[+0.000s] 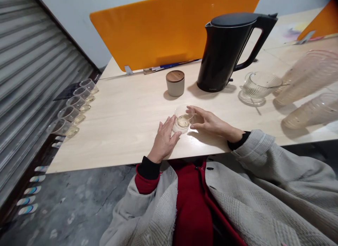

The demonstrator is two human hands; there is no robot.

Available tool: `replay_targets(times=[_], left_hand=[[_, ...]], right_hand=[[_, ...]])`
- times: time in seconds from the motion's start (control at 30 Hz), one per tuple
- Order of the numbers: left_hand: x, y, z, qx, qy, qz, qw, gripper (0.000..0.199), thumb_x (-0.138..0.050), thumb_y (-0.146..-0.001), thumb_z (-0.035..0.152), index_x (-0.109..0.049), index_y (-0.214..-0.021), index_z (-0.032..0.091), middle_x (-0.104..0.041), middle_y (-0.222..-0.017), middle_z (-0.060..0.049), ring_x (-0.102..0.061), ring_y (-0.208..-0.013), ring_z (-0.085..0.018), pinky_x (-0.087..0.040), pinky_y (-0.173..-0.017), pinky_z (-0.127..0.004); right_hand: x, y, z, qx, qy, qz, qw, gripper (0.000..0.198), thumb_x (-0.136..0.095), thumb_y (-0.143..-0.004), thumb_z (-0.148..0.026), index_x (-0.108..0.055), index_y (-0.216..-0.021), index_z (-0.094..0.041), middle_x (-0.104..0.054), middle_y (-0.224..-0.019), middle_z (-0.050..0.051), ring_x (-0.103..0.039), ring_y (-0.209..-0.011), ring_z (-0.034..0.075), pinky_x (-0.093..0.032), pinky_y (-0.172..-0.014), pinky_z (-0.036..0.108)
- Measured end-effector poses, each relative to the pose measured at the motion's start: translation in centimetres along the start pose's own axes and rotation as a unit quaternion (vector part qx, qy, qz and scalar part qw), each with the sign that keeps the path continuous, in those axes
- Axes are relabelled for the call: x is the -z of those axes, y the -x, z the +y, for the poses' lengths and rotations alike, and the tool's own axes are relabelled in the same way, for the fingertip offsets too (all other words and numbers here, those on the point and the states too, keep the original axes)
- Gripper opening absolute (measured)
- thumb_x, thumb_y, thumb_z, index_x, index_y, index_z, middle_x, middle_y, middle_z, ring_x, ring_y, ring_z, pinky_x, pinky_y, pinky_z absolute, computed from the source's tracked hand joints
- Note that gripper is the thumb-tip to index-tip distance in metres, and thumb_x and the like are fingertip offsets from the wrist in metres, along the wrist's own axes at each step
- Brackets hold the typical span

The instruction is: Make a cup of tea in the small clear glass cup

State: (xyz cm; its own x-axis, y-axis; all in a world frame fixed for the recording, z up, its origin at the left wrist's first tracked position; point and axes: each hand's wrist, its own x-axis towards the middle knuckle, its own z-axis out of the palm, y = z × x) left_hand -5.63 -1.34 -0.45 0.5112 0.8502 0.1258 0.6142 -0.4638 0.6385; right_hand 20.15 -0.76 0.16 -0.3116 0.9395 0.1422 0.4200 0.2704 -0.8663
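A clear plastic cup (184,121) with a little pale yellow liquid stands on the table close to the front edge, between my hands. My left hand (165,138) rests against its left side, with the thumb at the front of the base and the fingers stretched along the wall. From the right, my right hand (207,122) curves about the cup, index fingertip near the rim behind and thumb by the lower wall. Together they hold it lightly. Behind the cup sits a small grey jar (175,85) with a wooden lid.
A black kettle (224,55) stands behind to the right. Near it are a ribbed glass cup on a saucer (253,89) and stacks of clear plastic cups (308,78). Several plastic cups with yellowish liquid (71,114) line the left table edge. An orange divider (158,31) runs along the back.
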Motion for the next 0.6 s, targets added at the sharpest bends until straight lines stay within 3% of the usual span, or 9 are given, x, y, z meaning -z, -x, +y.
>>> replay_targets(times=[0.23,0.4,0.6], left_hand=[[-0.4,-0.1,-0.7,-0.003,-0.01,0.03,0.999,0.07,-0.054,-0.104,0.038,-0.032,-0.167,0.018,-0.037,-0.174,-0.017,-0.028,-0.165,-0.032,-0.019,-0.134,-0.062],[-0.8,-0.3,-1.3,0.029,-0.085,0.095,0.991,0.072,-0.051,-0.106,0.042,-0.026,-0.169,0.017,-0.025,-0.178,-0.02,-0.018,-0.168,-0.034,-0.019,-0.134,-0.063],[-1.2,-0.2,-0.7,0.075,-0.161,0.06,0.982,0.072,-0.048,-0.108,0.045,-0.028,-0.168,0.01,-0.023,-0.177,-0.025,-0.016,-0.167,-0.04,-0.015,-0.133,-0.068]], right_hand=[[0.2,-0.1,0.2,0.001,0.022,0.002,1.0,0.092,-0.08,-0.085,-0.053,-0.042,-0.165,-0.03,-0.052,-0.162,0.011,-0.049,-0.151,0.034,-0.037,-0.13,0.058],[0.8,1.2,1.3,0.011,0.197,0.051,0.979,0.101,-0.067,-0.09,-0.072,-0.031,-0.171,-0.024,-0.036,-0.172,0.016,-0.035,-0.159,0.039,-0.031,-0.13,0.064],[-0.4,3.5,2.8,-0.033,0.347,0.05,0.936,0.09,-0.044,-0.102,-0.07,-0.024,-0.172,-0.016,-0.024,-0.176,0.021,-0.02,-0.165,0.041,-0.019,-0.132,0.069]])
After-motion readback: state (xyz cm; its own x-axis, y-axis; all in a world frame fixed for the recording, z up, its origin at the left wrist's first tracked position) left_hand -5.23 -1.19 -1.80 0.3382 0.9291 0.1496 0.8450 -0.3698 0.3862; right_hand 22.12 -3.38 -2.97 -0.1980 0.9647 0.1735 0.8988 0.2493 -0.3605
